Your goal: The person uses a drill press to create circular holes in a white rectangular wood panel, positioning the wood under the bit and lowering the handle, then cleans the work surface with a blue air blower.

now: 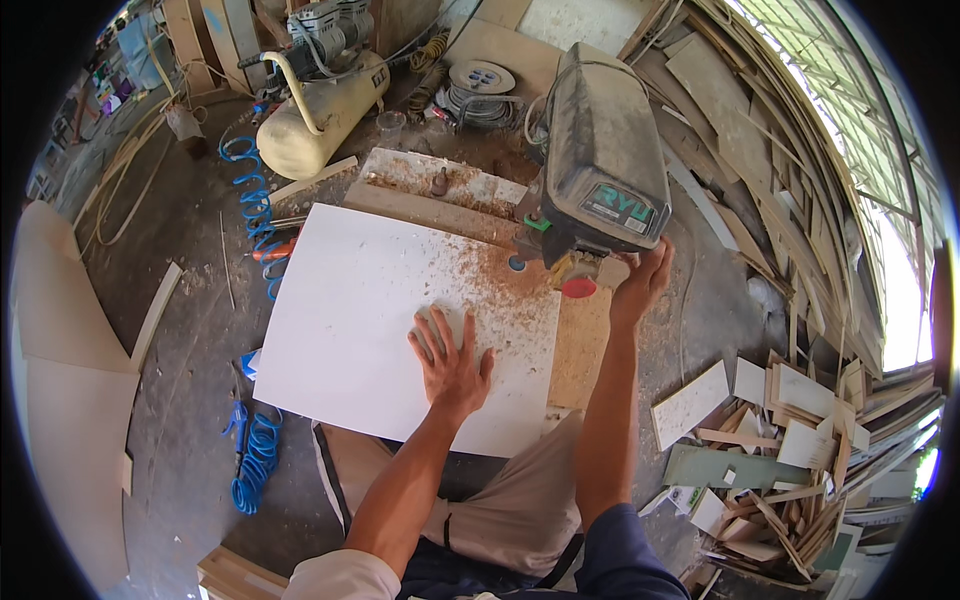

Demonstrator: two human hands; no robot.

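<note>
My left hand lies flat, fingers spread, on a large white board. Over the board's far right part stands a dusty dark drill press with a red button on its front. Brown wood shavings are scattered on the board around a round hole beneath the machine's head. My right hand is raised at the press's right side, its fingers curled; the machine's head partly hides what they grip. Under the board's right edge shows a light brown wooden surface.
A cream air compressor stands at the far left, with a coiled blue air hose and blue air gun on the floor. A cable reel sits behind. Piled offcuts and leaning boards line the right.
</note>
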